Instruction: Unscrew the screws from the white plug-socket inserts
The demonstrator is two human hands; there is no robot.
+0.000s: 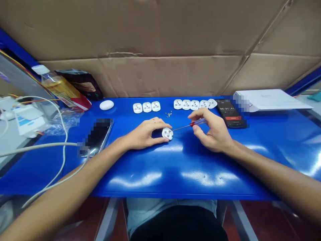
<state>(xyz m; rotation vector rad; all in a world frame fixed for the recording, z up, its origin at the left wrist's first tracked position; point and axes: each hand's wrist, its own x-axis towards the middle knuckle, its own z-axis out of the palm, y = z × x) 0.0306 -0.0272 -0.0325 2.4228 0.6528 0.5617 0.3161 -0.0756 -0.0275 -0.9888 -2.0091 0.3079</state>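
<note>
Between the thumb and fingers of my left hand (pixel 147 133) is a small white plug housing (pixel 167 133) with metal parts inside, held against the blue table. My right hand (pixel 212 130) grips a screwdriver (pixel 200 122) by its clear handle with a red collar. Its thin shaft slants left, and the tip reaches the plug housing; whether it sits in a screw is too small to tell. Just beyond lie several tiny screws (pixel 169 114). A row of three white housings (pixel 146 107) stands behind my left hand, and another row of several housings (pixel 195 105) behind my right hand.
At right lie a phone with a running timer (pixel 229 112) and a white box (pixel 273 99). To the left are another phone (pixel 99 137), a white oval case (pixel 106 105), a tilted bottle (pixel 62 88) and loose cables (pixel 65 144) crossing my left forearm. Cardboard (pixel 160 75) backs the table.
</note>
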